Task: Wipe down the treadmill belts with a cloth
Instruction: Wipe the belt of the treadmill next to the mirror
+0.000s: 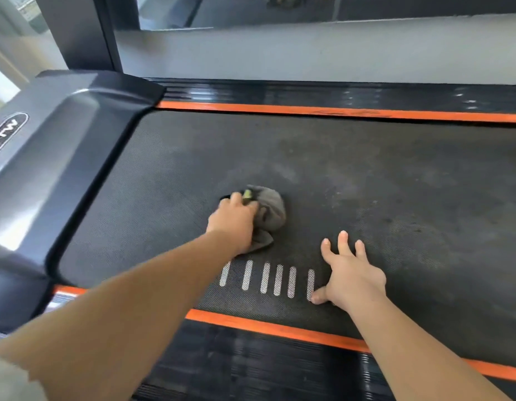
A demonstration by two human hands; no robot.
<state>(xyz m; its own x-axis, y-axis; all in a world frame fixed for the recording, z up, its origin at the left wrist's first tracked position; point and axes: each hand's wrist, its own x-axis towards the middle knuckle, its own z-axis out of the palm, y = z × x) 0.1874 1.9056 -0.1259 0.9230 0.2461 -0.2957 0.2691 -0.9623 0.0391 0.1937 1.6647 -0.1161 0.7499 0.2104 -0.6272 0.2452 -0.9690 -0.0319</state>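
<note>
- Grey flooring (309, 53) stretches beyond the far side of the treadmill belt (381, 175), a dark textured surface scuffed with paler, dusty patches.
- Orange stripes border the belt along its far edge (280, 109) and its near edge (280, 328). A ribbed black side rail (251, 363) lies outside the near stripe.
- A glossy dark motor cover (63, 146) with an oval logo caps the belt's left end.
- Six white bars (277, 279) are printed in a row on the belt, close to its near edge.
- The cloth (271, 211), grey and bunched into a wad, lies on the belt about midway across its width. It is nearer the motor-cover end and just beyond the white bars.
- The left hand (233, 224) grasps the cloth, fingers curled over the wad and holding it down against the belt.
- The right hand (349, 273) is released. Its fingers are straight and spread, resting flat on the belt beside the white bars, and the thumb tip touches the last bar. It lies near the cloth but apart from it.
</note>
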